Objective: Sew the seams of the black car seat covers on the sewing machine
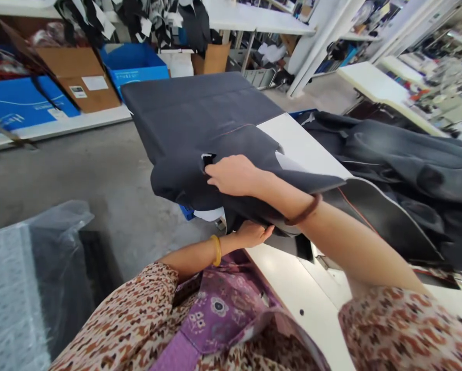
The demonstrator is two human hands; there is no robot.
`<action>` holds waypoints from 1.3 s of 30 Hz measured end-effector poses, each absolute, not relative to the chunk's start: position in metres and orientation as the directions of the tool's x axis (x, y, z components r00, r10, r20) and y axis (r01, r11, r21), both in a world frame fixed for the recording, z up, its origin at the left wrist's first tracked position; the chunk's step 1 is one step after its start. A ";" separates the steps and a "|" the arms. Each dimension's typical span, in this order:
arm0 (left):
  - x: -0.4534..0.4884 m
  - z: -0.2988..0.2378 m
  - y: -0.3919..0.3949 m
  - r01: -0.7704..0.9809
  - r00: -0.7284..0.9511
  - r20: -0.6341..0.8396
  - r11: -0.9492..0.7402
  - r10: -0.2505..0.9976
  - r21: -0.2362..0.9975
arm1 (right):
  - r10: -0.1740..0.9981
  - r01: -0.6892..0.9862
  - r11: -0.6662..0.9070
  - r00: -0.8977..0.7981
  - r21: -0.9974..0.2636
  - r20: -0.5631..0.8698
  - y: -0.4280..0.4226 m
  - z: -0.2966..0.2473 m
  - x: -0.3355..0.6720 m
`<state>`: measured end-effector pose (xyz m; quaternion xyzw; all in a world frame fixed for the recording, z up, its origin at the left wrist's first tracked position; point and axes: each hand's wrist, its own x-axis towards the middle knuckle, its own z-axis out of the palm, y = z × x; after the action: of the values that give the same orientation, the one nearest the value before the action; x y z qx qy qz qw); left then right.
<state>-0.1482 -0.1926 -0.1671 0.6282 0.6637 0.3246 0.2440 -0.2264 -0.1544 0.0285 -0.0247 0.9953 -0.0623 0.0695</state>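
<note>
A large piece of dark grey fabric (200,111) lies over the left end of a white work table (300,144) and hangs off its edge. My right hand (233,175) rests on top of the folded fabric, fingers together and pressing near a small white tag. My left hand (254,233), with a yellow bangle on the wrist, reaches under the overhanging fabric and supports it from below; its fingertips are hidden by the cloth. A brown bangle sits on my right forearm.
More dark fabric (401,154) is heaped on the table's right side. Blue bins (134,64) and cardboard boxes (76,74) line the far wall. A plastic-wrapped bundle (26,278) stands on the floor at the left. Another white table (374,82) is at the right.
</note>
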 end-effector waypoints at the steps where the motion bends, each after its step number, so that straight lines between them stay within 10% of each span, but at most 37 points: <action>1: -0.147 -0.166 -0.200 0.680 -0.101 0.085 0.006 0.991 0.734 | 0.015 0.027 0.979 -0.998 -0.204 -0.061 -0.141 0.034 -0.224; 4: -0.150 -0.158 -0.228 0.681 -0.122 0.123 -0.007 0.985 0.732 | 0.308 0.120 0.804 -0.922 -0.583 0.234 -0.083 0.056 -0.198; 8: -0.185 -0.132 -0.256 0.657 -0.276 0.264 -0.019 0.924 0.753 | 0.731 -0.031 0.268 -0.645 -0.963 0.224 -0.009 0.069 -0.121; 13: -0.234 -0.056 -0.208 0.533 -0.633 0.530 -0.178 0.564 0.827 | 0.950 -0.244 -0.068 -0.312 -0.968 0.012 0.016 0.025 -0.025; 18: -0.186 0.019 -0.137 0.633 -0.181 0.743 -0.502 0.645 0.590 | 0.923 -0.433 -0.358 -0.296 -0.827 -0.244 0.002 -0.017 0.015; 23: -0.122 0.048 -0.119 0.809 0.013 0.871 -0.517 0.491 0.280 | 0.945 -0.590 -0.303 -0.288 -0.748 -0.156 -0.001 -0.024 0.033; 30: -0.164 0.100 -0.041 0.719 0.305 0.950 -0.671 0.073 -0.179 | 0.945 -0.327 0.040 -0.296 -0.944 0.143 -0.029 -0.025 0.062; 39: -0.088 0.108 -0.002 0.844 0.217 0.650 -0.474 0.729 0.250 | 0.985 -0.615 -0.157 -0.152 -0.773 -0.080 -0.094 -0.090 0.108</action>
<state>-0.0877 -0.0019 0.1080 0.7761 0.5066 0.3673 -0.0786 0.1080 -0.0938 -0.0895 0.3065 0.3020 -0.6963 -0.5745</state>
